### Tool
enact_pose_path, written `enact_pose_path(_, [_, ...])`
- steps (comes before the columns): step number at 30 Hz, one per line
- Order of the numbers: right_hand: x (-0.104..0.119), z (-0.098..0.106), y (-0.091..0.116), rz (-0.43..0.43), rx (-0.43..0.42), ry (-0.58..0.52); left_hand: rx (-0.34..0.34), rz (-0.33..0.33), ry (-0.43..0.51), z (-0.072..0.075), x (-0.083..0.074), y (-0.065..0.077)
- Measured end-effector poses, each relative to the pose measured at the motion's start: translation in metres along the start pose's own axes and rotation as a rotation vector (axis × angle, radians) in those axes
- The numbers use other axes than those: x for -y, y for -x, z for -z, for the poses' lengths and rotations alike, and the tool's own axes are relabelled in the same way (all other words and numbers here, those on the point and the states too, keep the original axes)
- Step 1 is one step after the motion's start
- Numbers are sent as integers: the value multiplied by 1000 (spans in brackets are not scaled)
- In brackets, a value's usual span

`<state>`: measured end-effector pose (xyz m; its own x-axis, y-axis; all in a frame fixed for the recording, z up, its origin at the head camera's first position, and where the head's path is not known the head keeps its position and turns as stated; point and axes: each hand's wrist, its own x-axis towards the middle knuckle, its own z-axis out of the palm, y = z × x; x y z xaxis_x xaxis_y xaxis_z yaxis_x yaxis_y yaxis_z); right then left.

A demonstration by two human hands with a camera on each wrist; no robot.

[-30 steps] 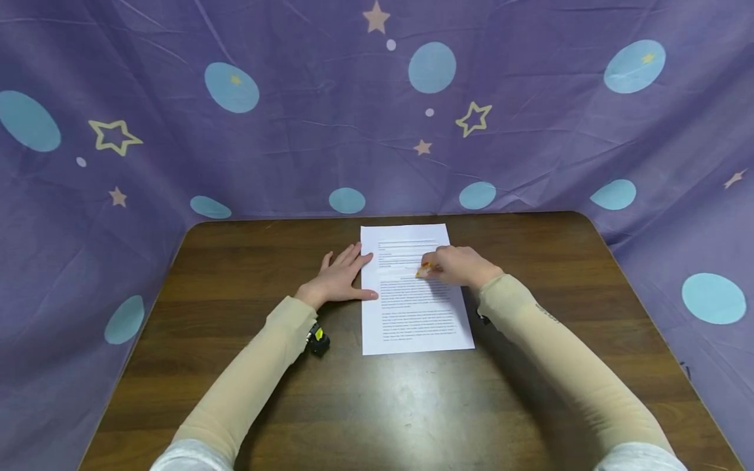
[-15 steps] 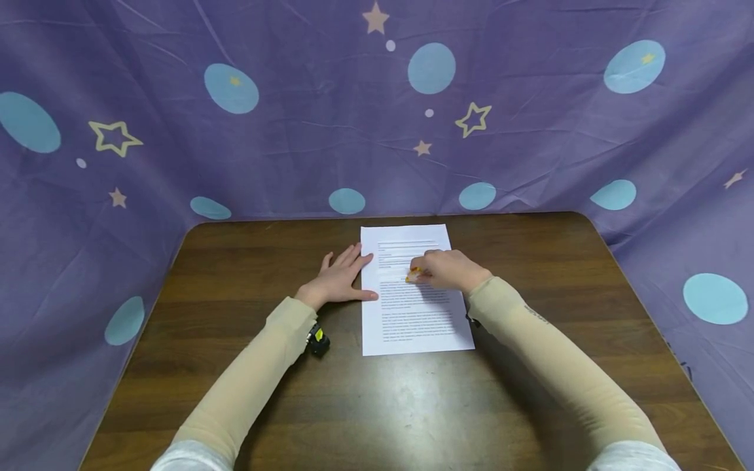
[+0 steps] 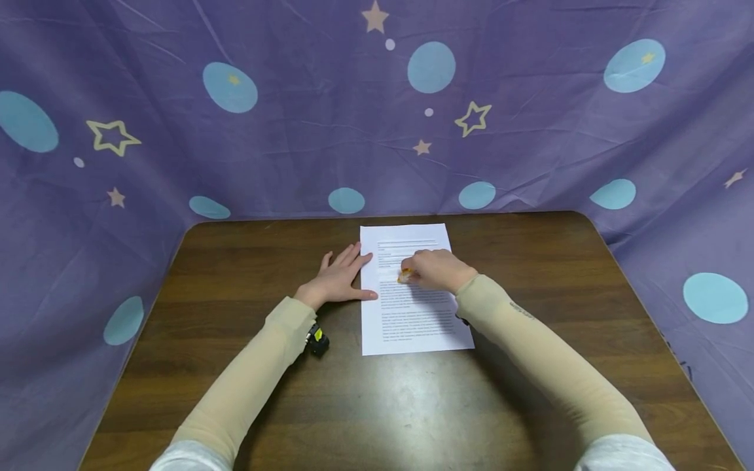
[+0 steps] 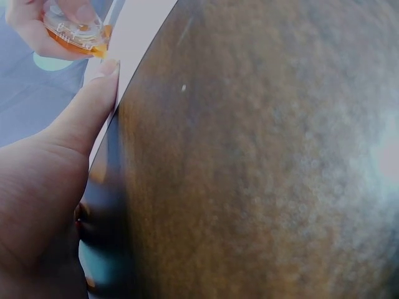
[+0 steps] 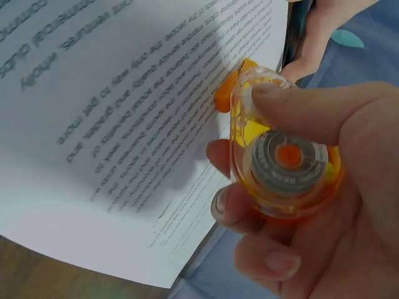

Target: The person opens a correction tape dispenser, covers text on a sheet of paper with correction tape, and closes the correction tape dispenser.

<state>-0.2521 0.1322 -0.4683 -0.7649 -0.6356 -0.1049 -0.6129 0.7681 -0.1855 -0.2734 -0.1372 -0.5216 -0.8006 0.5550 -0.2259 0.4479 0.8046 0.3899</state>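
Observation:
A printed sheet of paper [image 3: 424,337] lies on the wooden table. My left hand [image 3: 336,280] is spread flat at its left edge, with thumb and fingertips resting on the margin. My right hand [image 3: 440,269] holds a clear and orange correction tape [image 5: 288,168] over the upper middle of the page. The right wrist view shows the thumb on its clear case and the other fingers curled behind. Its orange tip [image 5: 227,93] meets the page among the text lines. In the left wrist view the correction tape [image 4: 73,38] appears just beyond the left thumb [image 4: 93,103].
The brown table [image 3: 400,405] extends around the sheet on all sides. A purple curtain [image 3: 306,131] with stars and blue spots hangs behind and beside it. A small black wrist camera [image 3: 318,341] sits at the left wrist.
My right hand has slid left across the page with the correction tape, from right of the middle toward the left margin. The left hand and the sheet have stayed in place.

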Motion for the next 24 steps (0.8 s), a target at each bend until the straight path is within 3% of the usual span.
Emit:
enact_pose_path(10, [12,5,-1,-37,1,73,12,11,-15,2,-1,1])
enact_pose_path(24, [1,5,9,-58,10,51,12,-1,-7,4,-3,3])
